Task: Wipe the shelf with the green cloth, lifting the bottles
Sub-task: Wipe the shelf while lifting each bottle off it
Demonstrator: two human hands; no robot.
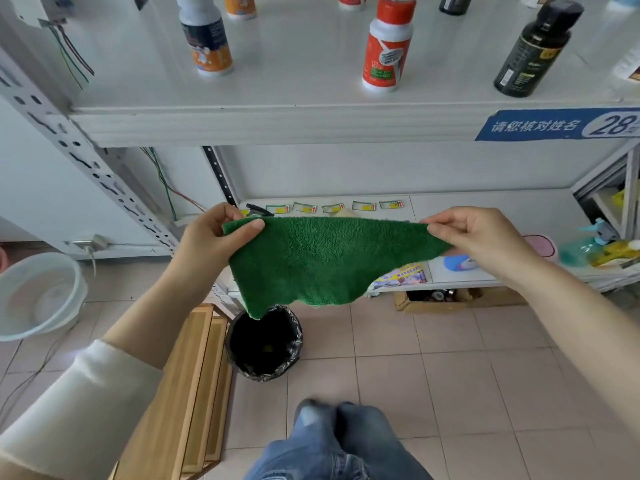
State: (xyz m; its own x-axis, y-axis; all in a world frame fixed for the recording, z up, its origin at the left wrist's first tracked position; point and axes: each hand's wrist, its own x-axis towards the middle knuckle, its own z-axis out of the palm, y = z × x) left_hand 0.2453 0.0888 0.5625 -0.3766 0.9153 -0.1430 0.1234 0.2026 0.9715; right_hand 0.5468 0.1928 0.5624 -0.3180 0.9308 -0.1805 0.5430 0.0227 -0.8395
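A green cloth (322, 261) hangs spread out in the air below the white shelf (277, 123). My left hand (214, 237) pinches its left top corner and my right hand (478, 237) pinches its right top corner. On the shelf above stand several bottles: a white and blue one (207, 39) at the left, a red and white one (386, 46) in the middle, a black one (533, 50) at the right. More bottles stand further back, cut off by the frame's top edge.
A lower shelf (485, 209) holds labels, a leaflet and a spray bottle (585, 247) at the right. On the tiled floor stand a black bin (265, 344), wooden frames (187, 393), a cardboard box (446, 299) and a clear basin (38, 296) at the left.
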